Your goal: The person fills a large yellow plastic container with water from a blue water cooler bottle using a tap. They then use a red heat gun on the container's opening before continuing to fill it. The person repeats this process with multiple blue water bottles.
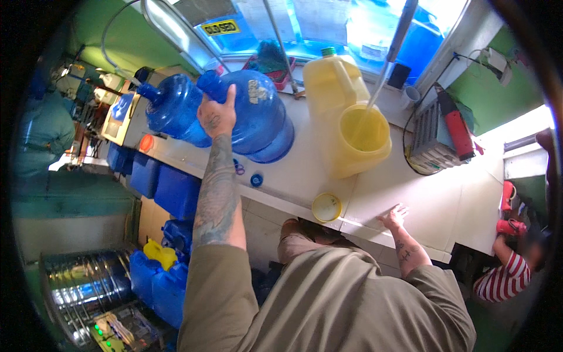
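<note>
My left hand (217, 112) grips the neck of a large blue water bottle (259, 114) that stands on the white tiled counter (281, 189). Beside it, on the left, a second blue bottle (176, 103) has a hose at its mouth. My right hand (396, 215) rests on the counter near its front edge, fingers apart, with nothing in it. Between the hands and farther back stands an open yellowish plastic jug (365, 145), with a clear tube reaching into its mouth. Behind it is a similar jug with a green cap (327, 53). A round yellow-rimmed lid (327, 207) lies at the front edge.
A small blue cap (257, 180) and purple-handled scissors (239, 169) lie near the bottles. A red heat gun (455, 123) sits on a grey ribbed box at the right. Blue containers (176, 187) stand below left. Another person in a striped shirt (506, 279) is at the far right.
</note>
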Demonstrator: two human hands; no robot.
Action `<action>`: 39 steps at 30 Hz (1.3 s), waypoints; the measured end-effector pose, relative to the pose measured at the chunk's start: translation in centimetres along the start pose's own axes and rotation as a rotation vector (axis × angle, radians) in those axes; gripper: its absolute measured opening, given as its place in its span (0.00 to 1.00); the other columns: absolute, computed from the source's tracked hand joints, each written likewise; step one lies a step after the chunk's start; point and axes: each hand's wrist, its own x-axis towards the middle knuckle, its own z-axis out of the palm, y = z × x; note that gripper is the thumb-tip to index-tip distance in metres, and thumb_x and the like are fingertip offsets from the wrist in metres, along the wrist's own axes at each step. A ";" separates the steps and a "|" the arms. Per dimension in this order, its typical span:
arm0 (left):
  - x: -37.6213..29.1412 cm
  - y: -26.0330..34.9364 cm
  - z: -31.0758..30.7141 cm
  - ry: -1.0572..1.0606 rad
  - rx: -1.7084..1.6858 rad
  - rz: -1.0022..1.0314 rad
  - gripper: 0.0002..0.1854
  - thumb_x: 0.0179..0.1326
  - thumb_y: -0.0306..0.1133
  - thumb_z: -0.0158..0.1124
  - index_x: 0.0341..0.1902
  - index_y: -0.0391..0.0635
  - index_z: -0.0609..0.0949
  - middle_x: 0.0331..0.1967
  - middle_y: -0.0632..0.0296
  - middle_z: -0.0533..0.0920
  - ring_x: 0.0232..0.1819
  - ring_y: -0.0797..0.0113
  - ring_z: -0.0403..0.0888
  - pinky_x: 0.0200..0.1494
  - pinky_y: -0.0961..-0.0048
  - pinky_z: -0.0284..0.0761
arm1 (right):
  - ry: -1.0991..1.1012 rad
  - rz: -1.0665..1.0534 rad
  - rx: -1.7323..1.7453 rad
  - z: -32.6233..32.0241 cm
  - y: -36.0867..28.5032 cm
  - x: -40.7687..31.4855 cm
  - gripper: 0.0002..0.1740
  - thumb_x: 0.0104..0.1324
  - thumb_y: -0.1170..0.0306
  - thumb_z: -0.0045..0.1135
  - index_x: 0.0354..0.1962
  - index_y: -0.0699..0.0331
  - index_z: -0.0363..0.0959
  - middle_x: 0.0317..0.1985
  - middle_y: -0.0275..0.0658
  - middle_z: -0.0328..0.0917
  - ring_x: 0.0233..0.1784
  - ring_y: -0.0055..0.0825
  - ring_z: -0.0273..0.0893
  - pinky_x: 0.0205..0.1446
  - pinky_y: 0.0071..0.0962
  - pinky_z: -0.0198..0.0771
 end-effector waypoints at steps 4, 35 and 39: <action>0.1 -0.4 0.4 0.066 0.054 0.038 0.42 0.59 0.69 0.59 0.52 0.34 0.83 0.49 0.40 0.84 0.52 0.42 0.81 0.59 0.55 0.72 | -0.041 0.031 0.024 -0.4 -0.3 -0.2 0.81 0.46 0.38 0.75 0.74 0.75 0.25 0.74 0.75 0.29 0.79 0.72 0.29 0.75 0.64 0.49; -0.5 0.6 -0.3 0.078 -0.037 0.054 0.35 0.60 0.61 0.65 0.53 0.36 0.81 0.47 0.44 0.85 0.50 0.42 0.81 0.55 0.53 0.73 | -0.012 0.027 0.062 -0.5 -0.8 -1.0 0.80 0.48 0.37 0.72 0.74 0.77 0.26 0.74 0.75 0.31 0.79 0.70 0.30 0.80 0.60 0.35; -0.4 0.5 -0.2 0.070 -0.030 0.052 0.37 0.61 0.62 0.63 0.53 0.34 0.81 0.48 0.41 0.84 0.51 0.41 0.81 0.56 0.53 0.73 | 0.003 0.048 0.079 0.1 -0.8 -0.7 0.80 0.47 0.37 0.72 0.74 0.77 0.27 0.74 0.75 0.31 0.79 0.71 0.30 0.79 0.61 0.35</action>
